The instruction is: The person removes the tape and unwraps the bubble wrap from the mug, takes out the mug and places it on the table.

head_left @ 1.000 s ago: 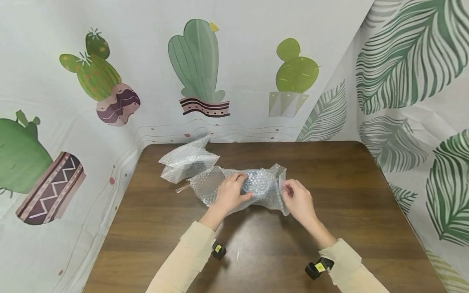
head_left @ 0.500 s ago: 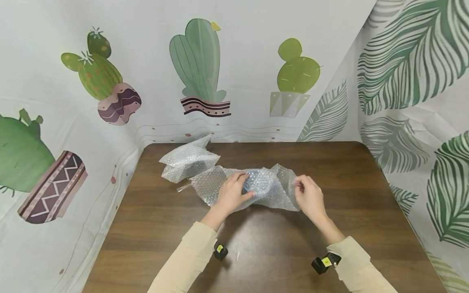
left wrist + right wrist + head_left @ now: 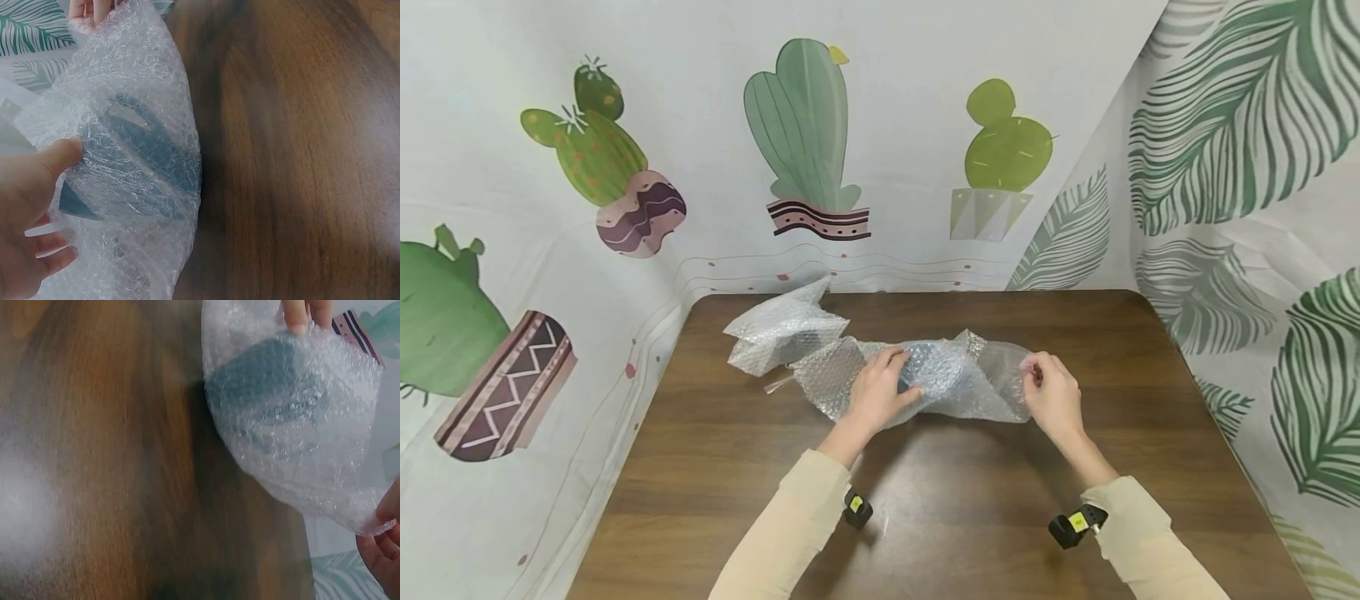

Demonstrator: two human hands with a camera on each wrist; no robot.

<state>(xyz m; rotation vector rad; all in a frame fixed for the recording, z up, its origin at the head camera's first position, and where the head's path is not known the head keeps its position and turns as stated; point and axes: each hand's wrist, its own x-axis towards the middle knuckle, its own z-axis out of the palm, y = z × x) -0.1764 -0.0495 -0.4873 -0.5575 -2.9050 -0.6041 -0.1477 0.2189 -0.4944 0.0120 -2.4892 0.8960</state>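
A blue mug [image 3: 137, 147], its looped handle showing in the left wrist view, lies within a sheet of bubble wrap [image 3: 1007, 392]. My left hand [image 3: 876, 392] holds the mug at its left end, with the thumb against its side. To the right, my right hand [image 3: 1054, 396] pinches the edge of the bubble wrap and keeps it stretched away from the mug. Seen from the right wrist, the wrap covers the mug [image 3: 269, 381] and narrows towards the pinching fingertips [image 3: 381, 522]. Some of the left fingers are hidden behind the mug and the wrap in the head view.
A second, crumpled piece of bubble wrap [image 3: 786, 325] lies at the back left of the brown wooden table [image 3: 970, 517]. A narrow clear strip [image 3: 779, 384] sticks out near it. Behind the table hangs a cloth [image 3: 910, 150] printed with cacti and leaves.
My right hand has moved right, drawing out the edge of the bubble wrap, so the flap now stretches flatter to the right of the mug. The left hand stays nearly in place.
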